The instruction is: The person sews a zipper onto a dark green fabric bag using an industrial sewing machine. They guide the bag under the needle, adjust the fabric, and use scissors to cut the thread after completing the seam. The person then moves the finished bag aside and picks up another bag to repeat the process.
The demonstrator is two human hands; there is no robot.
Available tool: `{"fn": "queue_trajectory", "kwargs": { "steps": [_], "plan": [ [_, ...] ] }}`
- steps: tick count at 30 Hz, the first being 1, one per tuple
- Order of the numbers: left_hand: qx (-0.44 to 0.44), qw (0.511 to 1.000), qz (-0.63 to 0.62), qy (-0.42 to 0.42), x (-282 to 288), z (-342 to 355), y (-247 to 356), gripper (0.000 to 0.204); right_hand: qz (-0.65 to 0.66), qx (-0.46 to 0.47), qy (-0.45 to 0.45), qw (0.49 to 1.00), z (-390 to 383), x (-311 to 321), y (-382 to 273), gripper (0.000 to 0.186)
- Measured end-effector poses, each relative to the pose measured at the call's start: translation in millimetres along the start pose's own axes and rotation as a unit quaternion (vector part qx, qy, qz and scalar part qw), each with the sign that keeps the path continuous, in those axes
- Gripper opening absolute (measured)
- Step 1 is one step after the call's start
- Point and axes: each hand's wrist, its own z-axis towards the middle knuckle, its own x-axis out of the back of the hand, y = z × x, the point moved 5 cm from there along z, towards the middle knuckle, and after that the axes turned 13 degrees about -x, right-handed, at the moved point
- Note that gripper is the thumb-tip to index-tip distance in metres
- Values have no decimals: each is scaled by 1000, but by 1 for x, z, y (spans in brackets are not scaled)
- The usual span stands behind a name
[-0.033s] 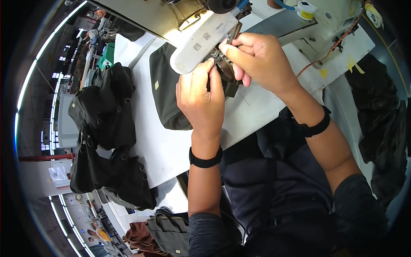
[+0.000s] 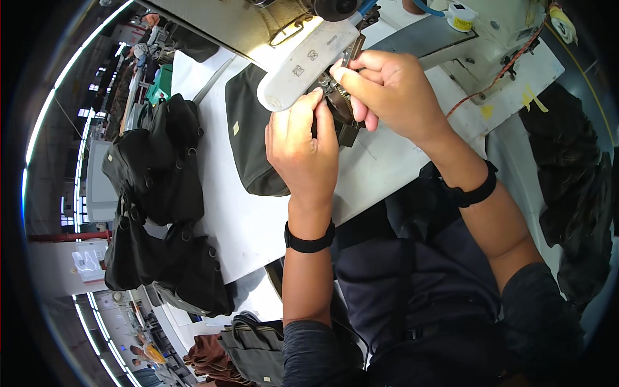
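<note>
My left hand is closed just below the white sewing-machine arm, its fingertips at the metal needle-area parts; what they hold is hidden. My right hand pinches beside those parts, against a slim metal piece, its grip unclear. Between my hands is a dark piece with what looks like brass zipper teeth. A dark olive bag lies under and left of the machine arm, behind my left hand.
The white worktable holds several black bags at left. A grey-green handled bag and brown items sit lower left. Dark material lies at right; red wire runs along the machine. A person works in the background.
</note>
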Motion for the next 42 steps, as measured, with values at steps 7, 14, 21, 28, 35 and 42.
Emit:
{"fn": "queue_trajectory", "kwargs": {
  "steps": [7, 14, 21, 28, 35, 42],
  "plan": [
    [-7, 1000, -26, 11, -2, 1, -3, 18, 3, -8, 15, 1000, -2, 0, -2, 24],
    [-15, 999, -28, 26, -3, -1, -9, 15, 4, -4, 16, 1000, -1, -2, -1, 25],
    [8, 999, -6, -42, 6, -2, -9, 24, 14, -10, -15, 1000, 0, 2, -3, 29],
    [-60, 957, 162, -234, 58, -44, -23, 43, 69, -135, -259, 954, 9, 25, -15, 23],
    [-93, 909, 149, -377, 91, -13, 47, 21, 21, -34, -9, 999, 2, 8, 1, 28],
    [-85, 929, 5, -361, 60, 58, 23, 19, 26, -52, -5, 998, 1, 13, 3, 37]
  ]
}}
